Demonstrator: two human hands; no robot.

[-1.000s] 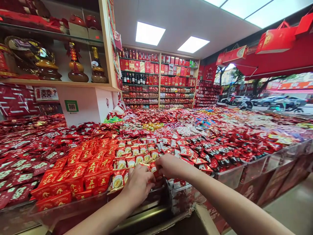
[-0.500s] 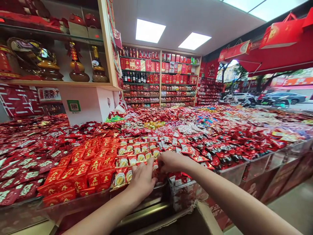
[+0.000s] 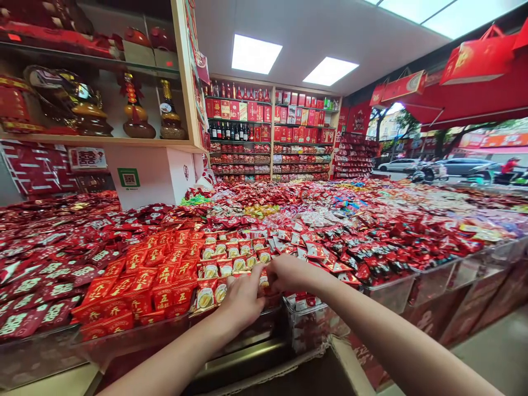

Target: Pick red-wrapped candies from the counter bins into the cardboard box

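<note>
My left hand (image 3: pixel 244 300) rests over the front of a bin of small red-and-white snack packets (image 3: pixel 210 270) printed with a round yellow picture. Its fingers are bent, and what lies under them is hidden. Close against its fingertips, my right hand (image 3: pixel 289 273) is curled shut with the fingers pointing down; I cannot make out what is in it. Part of one packet (image 3: pixel 263 278) shows between the two hands. Left of them, bright red packets with gold characters (image 3: pixel 142 280) stand in rows. Below my wrists is an open cardboard box (image 3: pixel 350 366), its inside dark.
Clear plastic bins (image 3: pixel 390 291) heaped with wrapped sweets run to the right. Dark red packets (image 3: pixel 53 286) fill the left side. A wooden shelf unit (image 3: pixel 181 82) with gourd-shaped bottles overhangs the left, above a white pillar (image 3: pixel 142 190). Red gift bags (image 3: pixel 478 58) hang at upper right.
The view has shifted slightly, so the shelves and packets appear a little further right. Both hands stay together at the same bin, nearly unmoved.
</note>
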